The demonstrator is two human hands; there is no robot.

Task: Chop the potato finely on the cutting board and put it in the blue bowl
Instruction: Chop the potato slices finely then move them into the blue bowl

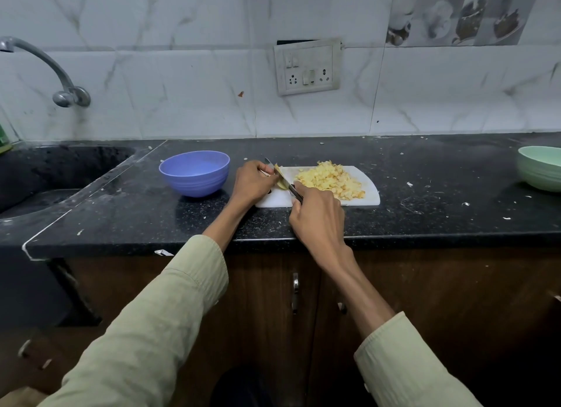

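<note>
The fingers of the left hand [253, 183] curl over the last uncut piece of potato [280, 183], pinning it at the left end of the white cutting board [372, 194]. The right hand [317, 217] has its fingers wrapped tight round the dark handle of a knife [287, 183], the blade slanting up and away across that piece, its tip poking out past the left hand. Just right of the blade, a heap of chopped potato [331, 180] covers the middle of the board. The blue bowl [194, 173] stands on the black surface [440, 194] just left of the left hand, with nothing showing inside it. Well off to the right sits a green bowl [540, 168]; a sink [45, 176] lies far left.
</note>
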